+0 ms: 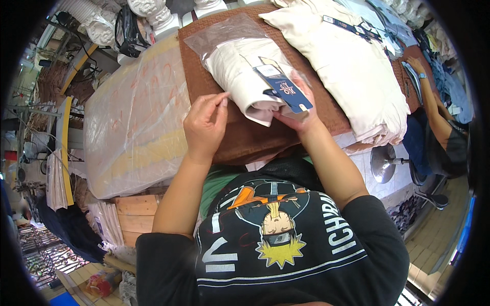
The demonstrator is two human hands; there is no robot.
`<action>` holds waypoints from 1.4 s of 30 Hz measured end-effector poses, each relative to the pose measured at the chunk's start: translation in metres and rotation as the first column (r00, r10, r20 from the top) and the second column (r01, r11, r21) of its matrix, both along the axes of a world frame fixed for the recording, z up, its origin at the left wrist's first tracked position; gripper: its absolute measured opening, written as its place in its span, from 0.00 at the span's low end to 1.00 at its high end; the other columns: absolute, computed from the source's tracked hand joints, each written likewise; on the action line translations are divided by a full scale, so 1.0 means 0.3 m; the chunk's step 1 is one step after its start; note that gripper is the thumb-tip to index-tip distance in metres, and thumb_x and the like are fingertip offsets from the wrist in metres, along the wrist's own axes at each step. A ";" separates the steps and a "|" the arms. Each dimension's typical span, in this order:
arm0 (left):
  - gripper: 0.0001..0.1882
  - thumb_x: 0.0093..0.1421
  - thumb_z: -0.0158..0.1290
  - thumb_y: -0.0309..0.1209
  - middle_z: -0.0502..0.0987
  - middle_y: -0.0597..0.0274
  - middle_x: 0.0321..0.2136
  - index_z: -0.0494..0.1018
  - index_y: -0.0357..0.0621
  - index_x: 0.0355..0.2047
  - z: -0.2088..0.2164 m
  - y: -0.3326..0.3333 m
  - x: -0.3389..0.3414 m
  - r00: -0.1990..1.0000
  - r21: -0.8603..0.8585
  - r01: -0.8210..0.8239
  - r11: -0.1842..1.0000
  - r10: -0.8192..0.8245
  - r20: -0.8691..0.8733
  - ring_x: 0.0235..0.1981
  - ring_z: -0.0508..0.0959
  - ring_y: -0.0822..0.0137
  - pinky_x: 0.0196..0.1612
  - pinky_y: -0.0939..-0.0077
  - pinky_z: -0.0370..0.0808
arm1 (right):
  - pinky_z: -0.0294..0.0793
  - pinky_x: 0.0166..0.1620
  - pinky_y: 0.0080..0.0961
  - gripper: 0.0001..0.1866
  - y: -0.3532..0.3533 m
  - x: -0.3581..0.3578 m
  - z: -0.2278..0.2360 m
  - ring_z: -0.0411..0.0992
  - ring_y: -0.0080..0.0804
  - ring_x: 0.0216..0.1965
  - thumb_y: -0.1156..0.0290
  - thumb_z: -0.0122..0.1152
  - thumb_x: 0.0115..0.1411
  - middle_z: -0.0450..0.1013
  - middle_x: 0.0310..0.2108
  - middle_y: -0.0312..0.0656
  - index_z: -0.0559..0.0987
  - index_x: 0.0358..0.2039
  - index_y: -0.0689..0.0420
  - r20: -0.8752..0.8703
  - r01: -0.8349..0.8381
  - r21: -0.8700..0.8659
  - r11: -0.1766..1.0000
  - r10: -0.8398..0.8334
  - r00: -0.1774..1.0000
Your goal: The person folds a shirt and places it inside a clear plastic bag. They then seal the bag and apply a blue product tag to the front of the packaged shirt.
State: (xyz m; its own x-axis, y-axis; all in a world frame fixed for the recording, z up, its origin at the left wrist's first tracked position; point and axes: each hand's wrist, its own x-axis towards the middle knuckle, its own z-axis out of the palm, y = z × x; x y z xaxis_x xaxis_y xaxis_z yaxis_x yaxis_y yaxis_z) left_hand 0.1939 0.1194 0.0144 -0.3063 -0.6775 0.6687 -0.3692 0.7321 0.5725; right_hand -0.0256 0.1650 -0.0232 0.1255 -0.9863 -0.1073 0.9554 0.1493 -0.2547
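Note:
A folded cream garment lies partly inside a clear plastic bag in front of me, its near end sticking out. My right hand grips the garment's near right side, thumb on top and the other fingers beneath. A dark blue hang tag lies over the garment next to that thumb. At the garment's left edge is my left hand, thumb and forefinger pinched together. Whatever is between those fingertips is too small to make out.
Brown textured cloth covers the table under the garment. A stack of cream garments with dark tags lies to the right. A plastic-wrapped bale stands left. Another person's arm is at far right, near a round metal stool base.

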 end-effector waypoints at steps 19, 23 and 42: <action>0.14 0.58 0.51 0.24 0.73 0.54 0.47 0.77 0.43 0.45 -0.113 0.145 -0.087 0.971 0.121 0.232 0.965 -0.237 0.028 0.45 0.73 0.60 0.49 0.71 0.70 | 0.57 0.62 0.37 0.47 0.371 0.167 0.039 0.53 0.41 0.63 0.67 0.67 0.52 0.49 0.63 0.48 0.47 0.64 0.60 -0.776 0.281 0.002 0.960 -0.175 0.606; 0.14 0.58 0.50 0.24 0.74 0.55 0.46 0.77 0.43 0.45 -0.099 0.150 -0.088 0.974 0.184 0.224 0.957 -0.228 0.001 0.45 0.74 0.60 0.49 0.71 0.70 | 0.72 0.48 0.25 0.44 0.375 0.194 0.104 0.64 0.35 0.54 0.70 0.69 0.50 0.59 0.56 0.50 0.52 0.61 0.66 -0.922 0.352 0.083 0.932 -0.062 0.381; 0.15 0.58 0.51 0.25 0.75 0.56 0.45 0.76 0.41 0.46 -0.087 0.116 -0.052 0.988 0.060 0.143 0.988 -0.146 0.045 0.45 0.73 0.59 0.50 0.70 0.68 | 0.76 0.44 0.31 0.17 0.123 0.226 0.061 0.73 0.31 0.43 0.74 0.54 0.59 0.71 0.44 0.42 0.69 0.49 0.62 -0.609 0.367 0.188 0.911 -0.185 0.771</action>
State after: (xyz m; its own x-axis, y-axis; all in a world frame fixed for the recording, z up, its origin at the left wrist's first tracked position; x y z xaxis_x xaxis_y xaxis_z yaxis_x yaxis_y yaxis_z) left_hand 0.1784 0.1542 -0.0116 -0.4351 -0.6603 0.6122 -0.2909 0.7465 0.5984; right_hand 0.0421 0.2020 -0.0051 -0.3207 -0.8824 -0.3441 0.6588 0.0532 -0.7504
